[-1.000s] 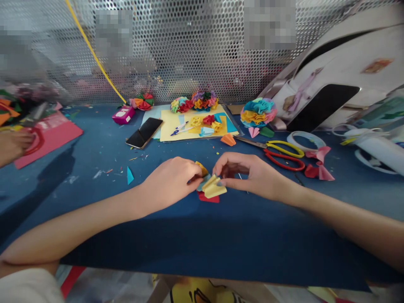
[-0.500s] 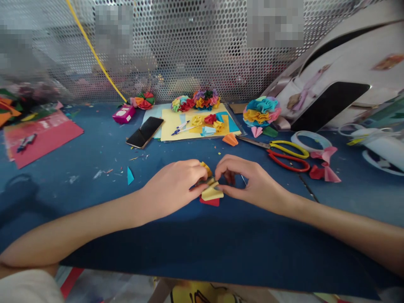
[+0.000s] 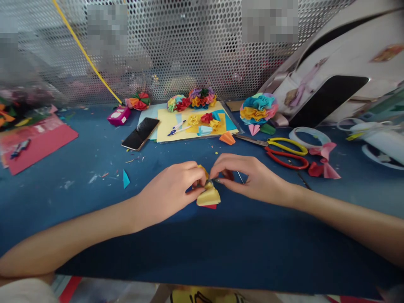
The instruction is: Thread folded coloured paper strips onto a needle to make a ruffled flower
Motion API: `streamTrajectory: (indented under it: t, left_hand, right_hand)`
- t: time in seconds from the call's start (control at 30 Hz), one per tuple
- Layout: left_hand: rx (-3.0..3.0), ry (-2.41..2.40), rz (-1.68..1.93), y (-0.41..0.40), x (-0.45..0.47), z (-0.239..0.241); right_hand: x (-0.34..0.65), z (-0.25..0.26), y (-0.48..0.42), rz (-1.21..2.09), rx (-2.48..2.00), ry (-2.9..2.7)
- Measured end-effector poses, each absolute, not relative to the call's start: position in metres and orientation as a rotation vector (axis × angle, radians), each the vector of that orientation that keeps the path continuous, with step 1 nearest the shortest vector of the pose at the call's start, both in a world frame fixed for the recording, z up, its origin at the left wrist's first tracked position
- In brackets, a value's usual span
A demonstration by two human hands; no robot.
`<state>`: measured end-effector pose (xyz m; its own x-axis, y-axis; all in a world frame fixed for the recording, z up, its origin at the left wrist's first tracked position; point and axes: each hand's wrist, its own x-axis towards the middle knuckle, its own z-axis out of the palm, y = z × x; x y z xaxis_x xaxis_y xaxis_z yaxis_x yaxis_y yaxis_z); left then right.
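Note:
A pleated yellow paper piece [image 3: 208,196] is pinched in its middle by my left hand [image 3: 172,191], its lower end fanned out toward me. Its upper end shows just above my left fingertips. Under it peeks the edge of a red paper piece [image 3: 210,206]. My right hand [image 3: 252,179] has thumb and forefinger closed together against the pinched middle, around something small and dark. A thin pale wire-like strand [image 3: 240,177] shows beside the right palm; whether it runs to those fingertips is hidden.
Beyond my hands are a phone [image 3: 141,133], yellow paper sheets [image 3: 164,122] with pens, and several paper flowers [image 3: 259,108]. Scissors [image 3: 285,153], a tape roll [image 3: 311,136] and a pink paper bow [image 3: 325,163] lie right, near a pale bag [image 3: 344,54]. Pink-red paper [image 3: 44,143] is left.
My right thumb has come off the yellow paper's lower fan, and the right fingertips now meet at its middle. The fan shows more fully and covers more of the red paper. The view has shifted slightly.

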<state>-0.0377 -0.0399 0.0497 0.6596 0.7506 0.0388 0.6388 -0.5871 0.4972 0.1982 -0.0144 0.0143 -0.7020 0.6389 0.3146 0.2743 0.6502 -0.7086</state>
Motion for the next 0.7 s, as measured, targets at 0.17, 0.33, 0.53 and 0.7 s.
streamTrajectory:
  t: [0.17, 0.33, 0.53, 0.7]
  left_hand:
    - [2.402, 1.081, 0.311, -0.04, -0.038, 0.048]
    - [2.408, 1.078, 0.283, -0.043, -0.039, 0.044]
    - [2.48, 1.119, 0.229, -0.046, -0.037, 0.046]
    - [2.489, 1.141, 0.23, -0.045, -0.037, 0.047]
  right_hand:
    - [0.199, 0.009, -0.011, 0.738, -0.654, -2.44]
    - [0.197, 0.006, -0.012, 0.656, -0.616, -2.414]
    - [0.197, 0.005, -0.014, 0.588, -0.652, -2.412]
    - [0.198, 0.015, -0.015, 0.57, -0.631, -2.407]
